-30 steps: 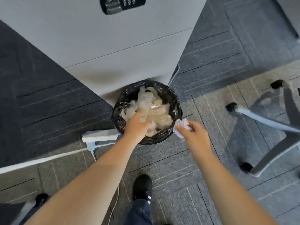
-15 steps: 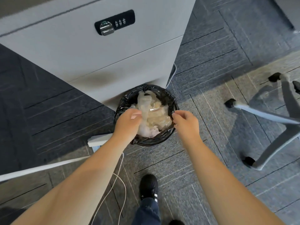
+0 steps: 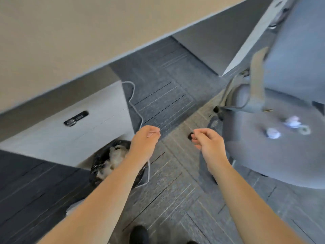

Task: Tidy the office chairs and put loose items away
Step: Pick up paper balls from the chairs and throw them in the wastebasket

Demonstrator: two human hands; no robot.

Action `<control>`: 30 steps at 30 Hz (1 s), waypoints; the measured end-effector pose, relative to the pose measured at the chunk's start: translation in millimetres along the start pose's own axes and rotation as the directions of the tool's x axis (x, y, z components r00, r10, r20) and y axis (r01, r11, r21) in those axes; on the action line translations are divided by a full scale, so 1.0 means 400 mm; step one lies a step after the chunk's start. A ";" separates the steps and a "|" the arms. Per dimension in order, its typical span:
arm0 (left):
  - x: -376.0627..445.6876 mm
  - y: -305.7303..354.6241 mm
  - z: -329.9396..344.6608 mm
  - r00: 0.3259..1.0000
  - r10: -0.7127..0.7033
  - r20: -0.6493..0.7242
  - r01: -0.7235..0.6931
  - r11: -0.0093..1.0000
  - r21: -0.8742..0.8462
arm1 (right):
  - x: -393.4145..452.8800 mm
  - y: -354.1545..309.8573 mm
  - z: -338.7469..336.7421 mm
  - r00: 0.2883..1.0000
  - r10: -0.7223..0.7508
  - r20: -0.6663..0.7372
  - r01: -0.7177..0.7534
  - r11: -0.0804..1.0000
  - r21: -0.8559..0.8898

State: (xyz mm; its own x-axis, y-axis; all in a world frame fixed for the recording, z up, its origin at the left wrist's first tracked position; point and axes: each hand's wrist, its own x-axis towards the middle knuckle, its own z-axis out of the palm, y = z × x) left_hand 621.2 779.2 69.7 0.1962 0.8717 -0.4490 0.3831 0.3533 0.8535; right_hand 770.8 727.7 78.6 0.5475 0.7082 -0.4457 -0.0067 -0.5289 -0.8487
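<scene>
My left hand [image 3: 146,140] hangs above the floor just right of the black-lined waste bin [image 3: 103,164], fingers curled in with nothing in them. My right hand [image 3: 208,144] is level with it, loosely curled and empty, just left of the grey office chair seat [image 3: 263,161]. Two crumpled white paper scraps [image 3: 272,133] [image 3: 292,122] and a small ring-shaped item [image 3: 305,129] lie on that seat. The bin is filled with crumpled pale wrapping. The view is motion-blurred.
A white drawer cabinet [image 3: 73,127] with a combination lock stands behind the bin, under a beige desk top [image 3: 70,32]. A white cable [image 3: 135,104] runs across the carpet. The chair's armrest [image 3: 258,74] rises at the right. My shoe [image 3: 139,235] is at the bottom.
The white paper wad left my right hand at the bin. Both hands have risen away from the bin, and the view swung up and right, bringing the chair seat into sight.
</scene>
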 end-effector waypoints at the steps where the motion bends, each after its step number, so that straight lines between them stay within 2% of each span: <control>1: -0.005 0.042 0.032 0.999 0.031 0.023 -0.031 0.999 0.019 | 0.000 -0.016 -0.053 0.999 -0.006 -0.040 0.006 1.000 0.018; 6: -0.038 0.198 0.225 0.982 0.102 0.160 -0.113 0.992 0.062 | 0.010 -0.040 -0.322 0.980 0.002 -0.200 0.016 0.996 0.090; 11: -0.069 0.285 0.462 0.955 0.127 0.270 -0.169 0.976 0.139 | 0.050 -0.001 -0.583 0.952 0.034 -0.303 0.018 0.986 0.167; 18: -0.037 0.342 0.822 0.950 0.032 0.310 -0.127 0.948 0.292 | 0.189 0.089 -0.912 0.941 0.106 -0.320 -0.058 0.986 0.155; 25: 0.050 0.314 1.058 0.954 -0.068 0.291 -0.079 0.881 0.467 | 0.338 0.217 -1.045 0.939 0.180 -0.294 -0.135 0.977 0.166; 30: 0.168 0.282 1.185 0.953 -0.039 0.300 -0.132 0.839 0.528 | 0.462 0.291 -1.053 0.934 0.232 -0.271 -0.183 0.964 0.196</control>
State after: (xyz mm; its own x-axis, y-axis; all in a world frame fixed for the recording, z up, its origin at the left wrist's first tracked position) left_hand 1105.5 716.6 10.4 0.4431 0.7151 -0.5407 0.7721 0.0021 0.6355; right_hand 1223.8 600.0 17.4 0.7369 0.4119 -0.5361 -0.2701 -0.5475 -0.7920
